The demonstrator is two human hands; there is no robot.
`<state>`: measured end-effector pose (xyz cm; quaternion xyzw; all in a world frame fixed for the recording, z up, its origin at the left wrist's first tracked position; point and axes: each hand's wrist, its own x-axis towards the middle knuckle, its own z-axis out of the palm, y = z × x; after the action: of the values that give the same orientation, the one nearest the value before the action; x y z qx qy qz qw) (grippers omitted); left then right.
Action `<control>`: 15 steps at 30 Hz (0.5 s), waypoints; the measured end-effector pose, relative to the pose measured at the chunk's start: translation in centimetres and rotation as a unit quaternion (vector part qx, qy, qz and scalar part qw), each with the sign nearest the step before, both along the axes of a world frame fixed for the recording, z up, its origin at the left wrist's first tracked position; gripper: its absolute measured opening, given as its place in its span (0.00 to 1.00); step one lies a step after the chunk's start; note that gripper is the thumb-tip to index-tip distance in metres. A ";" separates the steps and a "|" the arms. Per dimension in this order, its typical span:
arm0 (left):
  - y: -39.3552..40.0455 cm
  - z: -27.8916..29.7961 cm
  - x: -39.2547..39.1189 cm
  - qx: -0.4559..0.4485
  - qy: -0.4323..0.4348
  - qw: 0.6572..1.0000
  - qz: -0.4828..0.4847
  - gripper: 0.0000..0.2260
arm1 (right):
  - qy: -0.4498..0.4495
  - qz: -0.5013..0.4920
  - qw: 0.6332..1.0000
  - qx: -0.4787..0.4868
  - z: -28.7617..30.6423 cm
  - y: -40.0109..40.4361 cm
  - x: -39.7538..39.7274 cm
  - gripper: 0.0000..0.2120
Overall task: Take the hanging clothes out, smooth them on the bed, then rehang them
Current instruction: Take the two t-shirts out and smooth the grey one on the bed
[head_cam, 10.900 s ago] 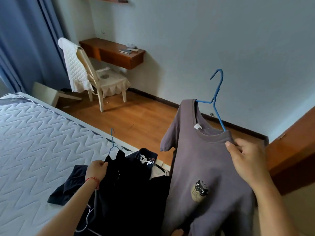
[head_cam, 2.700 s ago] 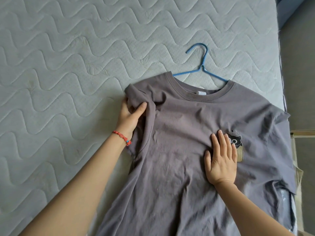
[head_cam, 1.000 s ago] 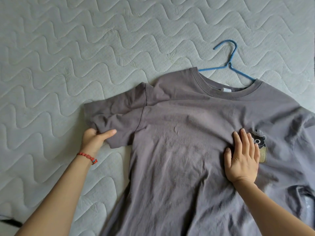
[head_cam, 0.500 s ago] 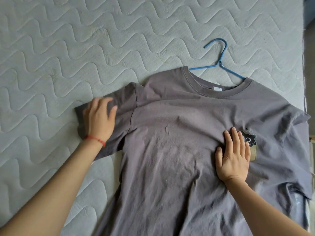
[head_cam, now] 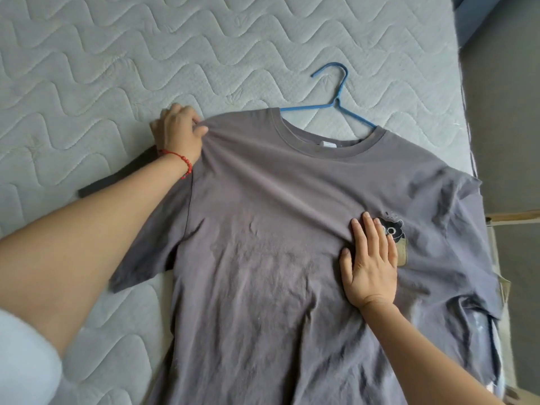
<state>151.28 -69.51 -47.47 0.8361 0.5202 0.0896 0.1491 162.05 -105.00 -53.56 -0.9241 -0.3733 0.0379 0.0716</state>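
A grey T-shirt (head_cam: 263, 223) lies front-up on the quilted mattress (head_cam: 117, 54), with a small cat print on its chest. A blue wire hanger (head_cam: 336, 95) sits inside the neck, its hook pointing up across the mattress. My left hand (head_cam: 178, 133), with a red bracelet on the wrist, pinches the shirt's left shoulder seam and pulls the cloth taut. My right hand (head_cam: 371, 258) rests flat with fingers spread on the chest, just left of the cat print. The shirt's right sleeve is crumpled near the bed's edge.
The mattress ends at the right, where grey floor (head_cam: 502, 141) shows beside it. A wooden strip (head_cam: 514, 214) sticks out at the right edge. A blue cloth corner (head_cam: 470, 13) is at the top right.
My left hand left the left sleeve, moved up to the shoulder and closed on the cloth there. My right hand has stayed flat on the chest.
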 end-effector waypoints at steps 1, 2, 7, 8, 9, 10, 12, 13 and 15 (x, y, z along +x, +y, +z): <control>-0.3 0.0 0.1 0.031 0.008 0.999 0.002 0.11 | -0.001 0.000 1.000 -0.002 0.0 0.0 0.0 0.27; -1.0 0.0 0.1 0.047 0.011 0.999 0.004 0.13 | -0.002 0.001 1.000 -0.006 0.0 0.0 0.1 0.27; -11.5 -1.2 -3.2 0.068 -0.001 0.992 -0.107 0.22 | 0.005 -0.002 1.000 -0.017 0.3 -0.1 0.0 0.27; -14.5 -1.6 -4.4 0.069 0.004 0.988 -0.139 0.23 | 0.013 -0.008 1.000 -0.015 0.6 -0.1 -0.3 0.28; -17.5 -2.2 -5.7 0.065 0.016 0.983 -0.171 0.23 | 0.023 -0.011 1.000 -0.012 0.9 -0.2 -0.8 0.28; -20.2 -2.9 -7.4 0.055 0.037 0.978 -0.200 0.24 | 0.029 -0.008 1.000 -0.006 1.2 -0.6 -1.5 0.29; -24.3 -4.2 -11.4 0.033 0.102 0.964 -0.244 0.25 | 0.027 0.014 1.000 0.001 1.5 -2.6 -3.4 0.28; -25.7 -4.7 -13.7 0.023 0.134 0.958 -0.255 0.25 | 0.029 0.020 0.999 -0.005 1.5 -4.2 -4.5 0.27; -27.4 -5.0 -17.6 0.008 0.172 0.953 -0.250 0.27 | 0.037 -0.005 0.999 -0.032 1.3 -8.3 -6.4 0.26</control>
<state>133.66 -96.95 -52.47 0.9433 0.3118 -0.0914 0.0682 155.69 -113.30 -52.23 -0.9257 -0.3647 0.0835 0.0561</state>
